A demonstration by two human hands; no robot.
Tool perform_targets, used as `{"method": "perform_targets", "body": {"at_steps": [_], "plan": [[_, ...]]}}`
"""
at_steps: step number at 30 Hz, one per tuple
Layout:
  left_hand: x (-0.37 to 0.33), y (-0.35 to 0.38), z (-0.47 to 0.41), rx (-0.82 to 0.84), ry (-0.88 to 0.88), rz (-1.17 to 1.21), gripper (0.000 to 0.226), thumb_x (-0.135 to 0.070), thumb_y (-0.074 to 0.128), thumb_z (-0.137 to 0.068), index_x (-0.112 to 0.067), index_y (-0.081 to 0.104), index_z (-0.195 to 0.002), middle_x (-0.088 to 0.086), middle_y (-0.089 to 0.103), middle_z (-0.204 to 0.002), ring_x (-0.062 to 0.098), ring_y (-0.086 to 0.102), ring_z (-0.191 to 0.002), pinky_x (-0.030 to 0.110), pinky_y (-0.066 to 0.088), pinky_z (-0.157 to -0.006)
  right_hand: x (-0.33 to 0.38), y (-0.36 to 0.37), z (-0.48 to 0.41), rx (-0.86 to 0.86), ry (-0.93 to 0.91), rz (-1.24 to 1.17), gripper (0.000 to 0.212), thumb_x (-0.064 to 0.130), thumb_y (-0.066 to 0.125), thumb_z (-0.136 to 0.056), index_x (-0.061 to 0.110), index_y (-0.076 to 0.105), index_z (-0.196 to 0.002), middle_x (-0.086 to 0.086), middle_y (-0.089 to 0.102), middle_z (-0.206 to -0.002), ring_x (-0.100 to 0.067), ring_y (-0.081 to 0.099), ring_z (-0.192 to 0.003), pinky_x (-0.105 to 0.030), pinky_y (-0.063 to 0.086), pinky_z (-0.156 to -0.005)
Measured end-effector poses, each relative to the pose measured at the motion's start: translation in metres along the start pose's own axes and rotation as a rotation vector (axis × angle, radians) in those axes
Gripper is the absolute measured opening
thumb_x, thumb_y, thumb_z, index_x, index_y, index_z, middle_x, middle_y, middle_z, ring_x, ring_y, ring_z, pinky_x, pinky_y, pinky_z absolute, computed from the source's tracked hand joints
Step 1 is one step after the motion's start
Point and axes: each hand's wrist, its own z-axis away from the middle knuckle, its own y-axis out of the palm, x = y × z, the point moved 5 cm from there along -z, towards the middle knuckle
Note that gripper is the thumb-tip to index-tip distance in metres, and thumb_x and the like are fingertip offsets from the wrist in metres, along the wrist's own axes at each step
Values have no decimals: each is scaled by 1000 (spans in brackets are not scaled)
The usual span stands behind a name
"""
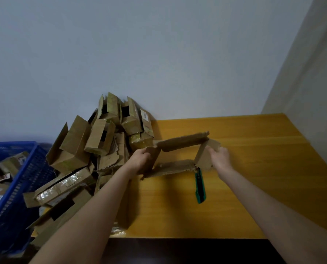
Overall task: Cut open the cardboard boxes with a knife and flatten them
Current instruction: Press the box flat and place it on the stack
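Note:
An opened brown cardboard box (181, 143) hangs just above the yellow table (254, 149), spread into a hollow four-sided frame. My left hand (139, 159) grips its left wall, fingers curled round the edge. My right hand (220, 157) holds the right wall and its torn flap. A green utility knife (200, 184) lies on the table just below the box's right corner, in neither hand.
A heap of cardboard boxes (101, 134) leans against the wall at the table's left, with flattened pieces (63, 185) spilling forward. A blue plastic crate (16, 187) holding more cardboard stands at far left. The table's near edge (178, 238) runs below my forearms.

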Motion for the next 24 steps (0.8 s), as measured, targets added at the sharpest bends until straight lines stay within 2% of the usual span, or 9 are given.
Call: {"method": "perform_targets", "body": {"at_steps": [2, 3, 7, 9, 11, 14, 17, 22, 24], "plan": [[9, -2, 3, 110, -78, 141, 31, -23, 47, -94, -10, 55, -121, 21, 56, -121, 30, 57, -99, 43, 48, -90, -10, -6, -5, 7, 113, -197, 11, 21, 55, -98, 13, 52, -105, -11, 59, -102, -25, 56, -91, -43, 53, -83], [13, -1, 4, 164, -111, 209, 42, -34, 51, -88, -10, 55, -122, 22, 54, -125, 33, 55, -104, 43, 46, -91, -15, -7, -7, 26, 166, -309, 16, 20, 57, -97, 14, 51, -110, -12, 59, -109, -27, 57, -99, -47, 52, -88], [14, 12, 4, 262, -132, 372, 74, -62, 57, -73, -17, 58, -132, 4, 50, -137, 29, 44, -126, 55, 39, -96, -18, -5, -7, 92, 241, -689, 23, 8, 54, -97, 11, 51, -120, -11, 62, -110, -24, 61, -98, -39, 53, -75], [19, 15, 2, 216, -172, 414, 96, -74, 64, -66, -19, 46, -143, 5, 40, -147, 33, 36, -136, 62, 39, -99, -16, -3, -7, 116, 258, -802, 24, 3, 50, -98, 11, 54, -121, -12, 65, -108, -24, 63, -96, -36, 53, -69], [26, 16, -1, 146, -231, 419, 118, -64, 81, -55, -17, 31, -150, 10, 31, -153, 39, 34, -137, 61, 42, -100, -16, -2, -5, 123, 306, -901, 23, 2, 46, -99, 10, 57, -118, -12, 67, -105, -24, 65, -95, -36, 54, -67], [36, 20, 2, 29, -330, 417, 95, -31, 83, -68, -9, 32, -145, 15, 38, -143, 39, 46, -124, 54, 49, -95, -16, 1, -2, 160, 337, -968, 26, 6, 44, -100, 9, 58, -121, -13, 70, -104, -24, 66, -97, -33, 59, -62], [42, 18, 0, -84, -381, 442, 75, -14, 82, -72, -3, 41, -134, 16, 51, -131, 34, 53, -115, 48, 49, -96, -14, -5, -1, 212, 312, -989, 28, 12, 39, -102, 9, 58, -123, -13, 70, -106, -26, 65, -101, -38, 58, -72], [31, 3, -3, -250, -274, 442, 66, -3, 75, -80, -6, 44, -138, 16, 54, -132, 35, 53, -119, 50, 45, -101, -29, -22, 3, 237, 380, -1009, 45, 43, 41, -97, 8, 62, -118, -17, 72, -102, -32, 62, -105, -44, 50, -83], [23, -4, -5, -307, -187, 415, 70, -2, 71, -83, -12, 38, -144, 14, 50, -136, 35, 49, -124, 52, 41, -104, -36, -23, 1, 247, 405, -843, 54, 55, 48, -93, 6, 63, -113, -16, 73, -98, -31, 64, -99, -44, 51, -82]]}}
